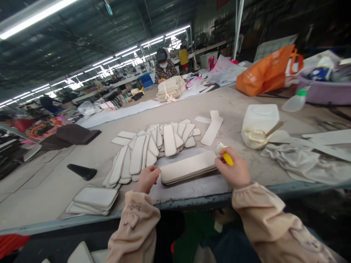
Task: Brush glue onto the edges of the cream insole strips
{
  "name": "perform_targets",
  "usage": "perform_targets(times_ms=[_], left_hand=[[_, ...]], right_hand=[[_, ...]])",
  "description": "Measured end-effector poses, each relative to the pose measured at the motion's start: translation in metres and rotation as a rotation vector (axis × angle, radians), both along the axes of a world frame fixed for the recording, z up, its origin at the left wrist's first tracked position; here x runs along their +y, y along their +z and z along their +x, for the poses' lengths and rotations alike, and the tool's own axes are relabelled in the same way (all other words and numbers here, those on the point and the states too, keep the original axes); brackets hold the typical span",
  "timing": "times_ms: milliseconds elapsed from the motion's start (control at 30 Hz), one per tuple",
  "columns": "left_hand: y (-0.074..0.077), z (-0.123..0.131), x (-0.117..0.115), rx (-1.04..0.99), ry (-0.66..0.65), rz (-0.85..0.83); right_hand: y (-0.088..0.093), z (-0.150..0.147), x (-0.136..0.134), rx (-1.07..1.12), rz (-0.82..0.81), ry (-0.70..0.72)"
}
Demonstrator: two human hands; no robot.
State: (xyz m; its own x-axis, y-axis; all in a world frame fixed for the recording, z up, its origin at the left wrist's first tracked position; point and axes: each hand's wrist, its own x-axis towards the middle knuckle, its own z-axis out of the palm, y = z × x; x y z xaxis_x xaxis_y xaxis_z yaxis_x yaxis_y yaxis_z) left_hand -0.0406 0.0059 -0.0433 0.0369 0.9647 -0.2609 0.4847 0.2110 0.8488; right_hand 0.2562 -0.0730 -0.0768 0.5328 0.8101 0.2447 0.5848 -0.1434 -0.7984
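A stack of long pale panels with rounded corners (pixel 189 166) lies in front of me on a whitish sheet (pixel 181 190). My left hand (pixel 148 179) is closed in a pinch at the stack's left end; whether an edge is between the fingertips is hidden. In my right hand (pixel 234 168), closed at the stack's right end, is a yellow-handled brush (pixel 227 159) with a white-smeared tip. Many similar pale padded pieces (pixel 139 153) lie overlapping behind and to the left. Another small pile (pixel 94 199) sits near the table's front edge.
On the right stand a cut-open white jug (pixel 260 124) with a flat stick in it, a crumpled cloth (pixel 301 160), an orange bag (pixel 268 71) and a purple basin (pixel 318 91). A black cone-shaped object (pixel 82 171) lies left. A co-worker (pixel 163 67) is behind a tied bundle (pixel 171 87).
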Motion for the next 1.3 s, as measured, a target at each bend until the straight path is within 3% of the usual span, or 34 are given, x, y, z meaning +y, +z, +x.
perform_targets(times_ms=[233,467,800,1300], left_hand=[[-0.019,0.0,0.01,0.026,0.032,-0.055],[-0.028,-0.001,0.011,0.066,0.037,-0.077],[-0.035,-0.003,0.011,0.058,0.028,-0.109],[-0.035,-0.009,0.01,-0.026,-0.034,-0.151]], right_hand=[[-0.016,-0.004,0.001,-0.207,-0.163,-0.013],[-0.017,-0.006,0.003,-0.261,-0.255,-0.038],[-0.025,-0.005,0.006,-0.276,-0.234,-0.051],[-0.016,-0.013,0.007,-0.386,-0.302,-0.035]])
